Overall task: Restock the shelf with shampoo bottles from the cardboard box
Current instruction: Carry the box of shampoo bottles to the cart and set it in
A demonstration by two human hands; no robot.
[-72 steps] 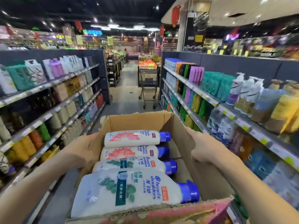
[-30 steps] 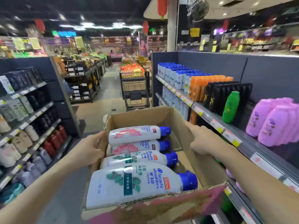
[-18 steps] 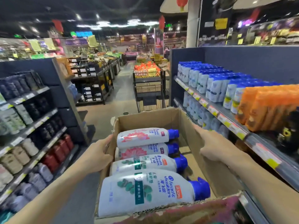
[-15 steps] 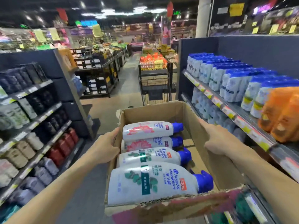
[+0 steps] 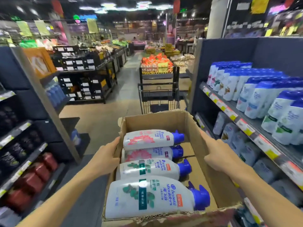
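Dark bottles fill the racks on our far left, no part of this job. Our left hand clasps the left wall of the box, fingers curled around its edge, taking half the weight. Inside lie four shampoo bottles on their sides, blue caps to the right, packed flat so they cannot topple while carried. Our right hand is pressed to the right wall with its fingers wrapped under and out of sight, a grasping grip that squeezes against the left to keep the box level. Farther right, the shelf holds matching white, blue-capped bottles upright, which we judge marks where these belong. Nothing is unloaded yet.
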